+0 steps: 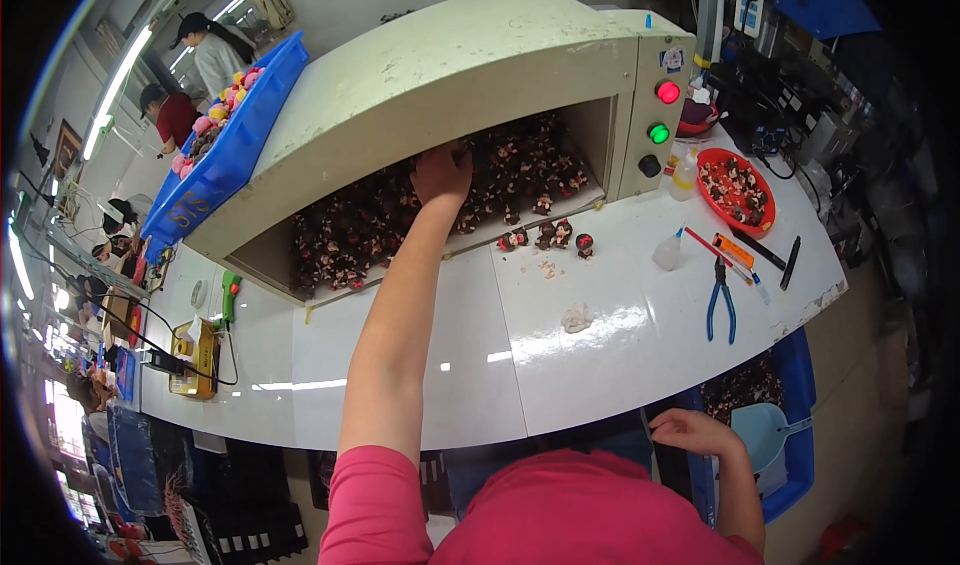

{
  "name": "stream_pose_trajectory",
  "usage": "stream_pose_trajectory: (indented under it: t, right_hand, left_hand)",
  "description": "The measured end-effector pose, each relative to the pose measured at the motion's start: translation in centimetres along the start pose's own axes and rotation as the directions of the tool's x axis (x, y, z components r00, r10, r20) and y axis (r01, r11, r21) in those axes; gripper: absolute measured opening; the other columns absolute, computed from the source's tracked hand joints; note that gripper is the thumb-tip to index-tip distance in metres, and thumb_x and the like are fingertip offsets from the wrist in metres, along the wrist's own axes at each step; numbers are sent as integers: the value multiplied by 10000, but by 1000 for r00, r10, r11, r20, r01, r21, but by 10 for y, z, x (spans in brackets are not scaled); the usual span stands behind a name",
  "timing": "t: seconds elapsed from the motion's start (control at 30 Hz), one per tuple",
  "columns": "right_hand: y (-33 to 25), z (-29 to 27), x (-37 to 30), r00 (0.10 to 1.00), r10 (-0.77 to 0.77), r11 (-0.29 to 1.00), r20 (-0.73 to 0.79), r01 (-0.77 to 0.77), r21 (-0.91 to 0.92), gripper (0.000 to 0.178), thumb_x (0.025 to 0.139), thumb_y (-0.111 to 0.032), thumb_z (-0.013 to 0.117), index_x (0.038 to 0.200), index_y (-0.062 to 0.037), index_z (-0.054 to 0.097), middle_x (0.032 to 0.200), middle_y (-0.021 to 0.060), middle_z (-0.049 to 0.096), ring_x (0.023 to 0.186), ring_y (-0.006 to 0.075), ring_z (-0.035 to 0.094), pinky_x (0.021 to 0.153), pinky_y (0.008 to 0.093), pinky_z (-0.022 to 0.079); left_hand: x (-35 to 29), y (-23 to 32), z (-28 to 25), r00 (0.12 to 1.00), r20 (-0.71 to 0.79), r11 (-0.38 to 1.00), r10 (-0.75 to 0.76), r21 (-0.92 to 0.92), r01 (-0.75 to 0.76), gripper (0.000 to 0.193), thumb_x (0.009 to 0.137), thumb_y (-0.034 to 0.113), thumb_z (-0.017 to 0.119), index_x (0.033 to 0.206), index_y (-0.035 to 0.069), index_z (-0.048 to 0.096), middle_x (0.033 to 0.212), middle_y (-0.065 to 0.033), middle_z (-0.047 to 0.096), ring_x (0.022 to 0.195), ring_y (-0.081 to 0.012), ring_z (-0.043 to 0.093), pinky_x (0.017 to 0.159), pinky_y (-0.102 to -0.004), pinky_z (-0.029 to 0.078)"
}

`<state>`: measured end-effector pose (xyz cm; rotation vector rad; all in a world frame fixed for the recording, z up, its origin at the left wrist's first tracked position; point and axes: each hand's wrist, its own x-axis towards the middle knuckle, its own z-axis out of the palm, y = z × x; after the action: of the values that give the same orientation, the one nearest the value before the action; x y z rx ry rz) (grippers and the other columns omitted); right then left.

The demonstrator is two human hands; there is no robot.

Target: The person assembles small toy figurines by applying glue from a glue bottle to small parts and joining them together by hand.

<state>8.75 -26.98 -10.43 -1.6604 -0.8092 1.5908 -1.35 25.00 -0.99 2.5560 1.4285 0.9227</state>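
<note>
**Left hand in the heap of figures, right hand at the table edge**

The left hand (pixel 441 173) reaches into the opening of the cream-coloured machine (pixel 440 75), its fingers bent down onto the heap of small dark brown doll figures (pixel 380 220) that fills the chamber; whether it has gripped one cannot be told. The right hand (pixel 695 431) rests loosely open at the near edge of the white table (pixel 470 365), fingers relaxed, holding nothing.

A few loose figures (pixel 547 235) stand on the table just outside the opening. Further right lie blue-handled pliers (pixel 720 300), a small squeeze bottle (pixel 668 251) and some pens. The machine's end panel bears a red lamp (pixel 668 92) and a green lamp (pixel 658 133).

A round red basket (pixel 703 161) near the panel holds more of the figures. A long blue bin (pixel 235 155) leaning along the machine's left side holds pink and yellow toys. Under the table at the right, a blue crate (pixel 800 405) holds dark figures and a pale blue scoop (pixel 760 433). Other people work in the background at the left.
</note>
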Motion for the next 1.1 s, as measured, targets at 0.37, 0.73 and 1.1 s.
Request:
stream_pose_trajectory:
  t: [0.37,0.73,1.1]
  right_hand:
    - [-152,56,27,896,-429,903,118,424,62,189,871,-96,623,1034,0,612,933,62,665,889,114,621,796,238,474]
    - [-151,121,92,711,-690,704,-138,613,-360,144,867,-109,617,977,-17,625,922,106,634,814,192,629,695,268,510]
    - [-162,133,86,756,-631,760,-174,559,-331,139,876,-105,606,979,-16,629,929,90,645,823,169,629,711,264,511]
  left_hand:
    - [-40,-34,-35,968,-182,868,173,-437,-237,187,761,26,568,944,23,610,868,-147,586,804,-281,572,740,-363,468]
    - [-33,-47,-39,928,-218,944,302,-69,-324,313,814,263,644,1097,140,591,938,-152,622,910,-353,580,787,-444,483]
    - [-7,-27,-15,986,106,978,-127,-151,142,354,796,294,648,1104,158,540,1136,-124,546,1052,-322,542,855,-510,441]
